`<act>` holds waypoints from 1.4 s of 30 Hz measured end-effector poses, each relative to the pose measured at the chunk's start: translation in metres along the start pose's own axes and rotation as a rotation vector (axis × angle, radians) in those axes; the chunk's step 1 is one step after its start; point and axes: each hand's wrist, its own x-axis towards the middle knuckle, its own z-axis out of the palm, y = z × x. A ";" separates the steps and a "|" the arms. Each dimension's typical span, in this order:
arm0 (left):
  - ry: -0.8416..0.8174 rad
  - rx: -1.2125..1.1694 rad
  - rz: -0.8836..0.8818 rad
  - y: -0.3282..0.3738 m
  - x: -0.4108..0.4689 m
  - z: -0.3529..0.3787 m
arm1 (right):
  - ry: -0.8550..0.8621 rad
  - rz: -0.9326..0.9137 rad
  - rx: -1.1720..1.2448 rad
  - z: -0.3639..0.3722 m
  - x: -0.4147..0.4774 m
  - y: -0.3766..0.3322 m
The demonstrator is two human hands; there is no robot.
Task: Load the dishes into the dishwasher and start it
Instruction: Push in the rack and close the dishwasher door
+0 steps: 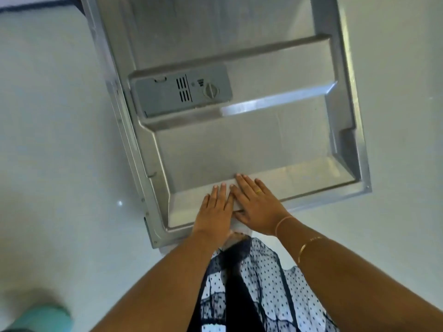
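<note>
The dishwasher door lies open flat below me, its steel inner face up. A grey detergent dispenser with a round cap sits on its left half. My left hand and my right hand rest side by side, palms down and fingers spread, on the door's near edge. Neither hand holds anything. The thumbs are at or under the rim, partly hidden. No dishes or racks are in view.
Pale glossy floor surrounds the door on both sides. A teal blurred shape sits at the bottom left corner. My dotted dark-trimmed garment hangs between my forearms, close to the door's near edge.
</note>
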 end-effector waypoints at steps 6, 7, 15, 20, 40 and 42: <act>0.043 0.040 -0.064 0.007 -0.003 0.011 | -0.073 0.042 -0.049 0.016 -0.015 -0.006; 0.047 0.030 -0.088 0.009 -0.003 0.011 | -0.096 0.051 -0.091 0.018 -0.014 -0.009; 0.123 0.090 -0.072 0.001 0.004 0.020 | -0.246 0.123 -0.246 0.009 -0.004 -0.024; 0.078 0.100 -0.030 -0.002 0.004 0.016 | -0.342 0.084 -0.252 -0.018 0.001 -0.026; 0.012 0.212 0.113 0.024 -0.108 -0.069 | -0.466 -0.070 -0.291 -0.157 -0.055 -0.057; 0.008 0.180 0.132 0.029 -0.137 -0.099 | -0.423 -0.061 -0.280 -0.192 -0.069 -0.062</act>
